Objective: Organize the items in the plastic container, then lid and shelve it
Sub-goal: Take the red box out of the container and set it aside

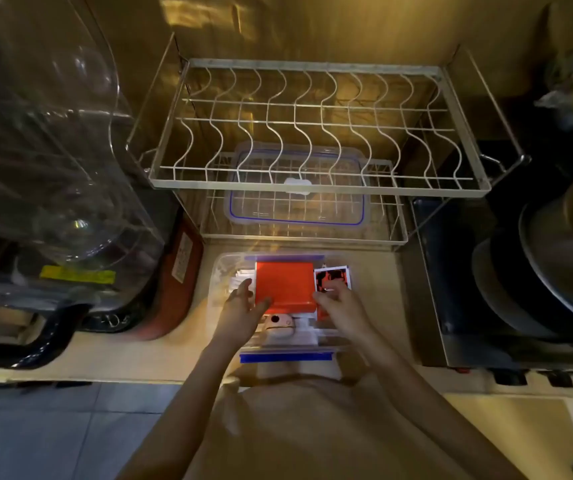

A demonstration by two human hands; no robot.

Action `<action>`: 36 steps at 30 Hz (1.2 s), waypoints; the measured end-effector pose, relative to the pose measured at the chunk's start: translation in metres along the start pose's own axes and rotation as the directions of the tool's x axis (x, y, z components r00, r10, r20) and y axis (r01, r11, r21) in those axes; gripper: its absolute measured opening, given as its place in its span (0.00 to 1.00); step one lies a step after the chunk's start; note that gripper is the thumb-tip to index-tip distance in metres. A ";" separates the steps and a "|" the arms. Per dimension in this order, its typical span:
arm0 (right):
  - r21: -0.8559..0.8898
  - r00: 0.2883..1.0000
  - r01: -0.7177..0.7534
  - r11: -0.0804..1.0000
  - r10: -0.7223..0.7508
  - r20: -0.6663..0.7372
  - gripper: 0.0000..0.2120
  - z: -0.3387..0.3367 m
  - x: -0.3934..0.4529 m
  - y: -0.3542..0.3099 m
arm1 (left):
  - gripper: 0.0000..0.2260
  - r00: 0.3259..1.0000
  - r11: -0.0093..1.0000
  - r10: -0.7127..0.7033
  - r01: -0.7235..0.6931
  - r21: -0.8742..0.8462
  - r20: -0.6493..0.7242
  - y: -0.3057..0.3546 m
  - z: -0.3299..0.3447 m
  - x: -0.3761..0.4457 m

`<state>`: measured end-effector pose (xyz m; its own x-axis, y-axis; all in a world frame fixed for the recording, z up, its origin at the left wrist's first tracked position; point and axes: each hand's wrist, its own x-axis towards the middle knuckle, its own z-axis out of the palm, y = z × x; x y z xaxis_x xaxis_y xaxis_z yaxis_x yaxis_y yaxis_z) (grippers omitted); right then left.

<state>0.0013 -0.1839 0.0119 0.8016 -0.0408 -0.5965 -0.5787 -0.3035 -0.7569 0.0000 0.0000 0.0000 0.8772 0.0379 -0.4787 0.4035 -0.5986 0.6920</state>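
Now I see the left hand (243,304) with relaxed fingers resting on the orange box (285,284) inside the plastic container (224,268). My right hand (338,304) pinches this box's right edge, beside a red-black card (332,278).

We see a clear glossy plastic container (221,268) on a smooth matt bench (139,355). Its clear plastic lid (295,206) lies under a white-coated wire rack (313,123).

A clear plastic container with blue clips (224,268) sits on the beige worktop (122,351), holding a flat orange-red box (283,282), a black-and-red printed card (332,277) and a small pink gadget (280,325). The left hand (241,306) rests its fingers on the box's left edge; the right hand (338,304) pinches something by the card. The clear blue-trimmed lid (295,209) lies on the white wire rack's (313,123) lower tier.
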 end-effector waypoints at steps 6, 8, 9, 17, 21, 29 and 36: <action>-0.058 0.999 -0.037 0.998 0.039 0.025 0.16 0.014 0.007 0.001 | 0.25 0.993 0.989 -0.118 0.118 -0.092 0.002 0.005 0.002 0.005; -0.082 0.998 -0.045 0.996 0.047 0.031 0.13 0.018 0.010 0.002 | 0.23 0.994 0.992 -0.105 0.108 -0.069 0.035 0.006 0.002 0.009; -0.085 0.998 -0.048 0.995 0.052 0.042 0.12 0.020 0.011 0.003 | 0.22 0.995 0.994 -0.087 0.089 -0.057 0.050 0.005 0.003 0.010; -0.055 0.997 -0.045 0.997 0.049 0.066 0.16 0.024 0.010 0.000 | 0.25 0.992 0.986 -0.107 0.114 -0.122 0.067 0.008 0.004 0.016; 0.017 0.996 -0.060 0.998 0.059 0.072 0.17 0.022 0.006 -0.005 | 0.28 0.987 0.945 -0.150 0.159 -0.286 0.054 0.010 -0.001 0.013; 0.338 0.999 0.004 0.941 0.007 -0.033 0.15 0.012 -0.011 -0.004 | 0.28 0.951 0.715 -0.107 0.276 -0.642 0.289 0.008 -0.023 -0.003; 0.807 0.999 -0.053 0.588 0.027 0.045 0.20 0.021 -0.023 -0.005 | 0.28 0.964 0.575 -0.028 0.230 -0.785 0.263 0.030 0.009 -0.026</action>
<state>-0.0176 -0.1614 0.0238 0.7779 -0.0057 -0.6283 -0.5038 0.5919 -0.6291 -0.0137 -0.0262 0.0281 0.7664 -0.1570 -0.6229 0.6385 0.2925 0.7119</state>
